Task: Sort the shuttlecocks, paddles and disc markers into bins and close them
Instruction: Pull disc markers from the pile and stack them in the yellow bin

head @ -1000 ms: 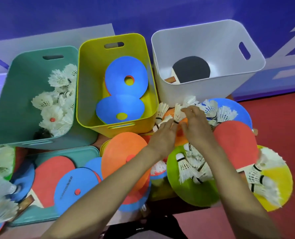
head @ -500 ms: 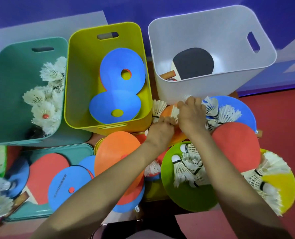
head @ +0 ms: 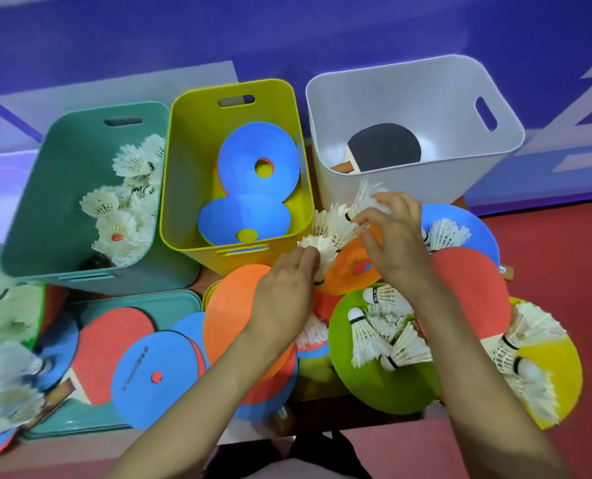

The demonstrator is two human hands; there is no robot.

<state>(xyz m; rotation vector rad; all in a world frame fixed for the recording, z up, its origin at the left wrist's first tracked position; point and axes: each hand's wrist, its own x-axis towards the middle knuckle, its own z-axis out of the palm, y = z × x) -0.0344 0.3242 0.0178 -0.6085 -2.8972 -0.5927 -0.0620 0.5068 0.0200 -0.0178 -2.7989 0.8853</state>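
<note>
Blurred and cut by the left edge: loose shuttlecocks (head: 7, 371), past counting. Paddle (head: 384, 146) in the white bin (head: 408, 183), handle mostly behind the near wall. Left hand (head: 284, 292), fingertips sunk in feathers (head: 324, 242), grip unclear. Cork of the shuttlecock (head: 367, 198) pinched by the right hand (head: 394, 243), hidden under its fingers. Print on the near blue disc (head: 142, 375), unreadable.

Three bins (head: 405, 188), one black paddle (head: 386, 146), two hands (head: 282, 295)
</note>
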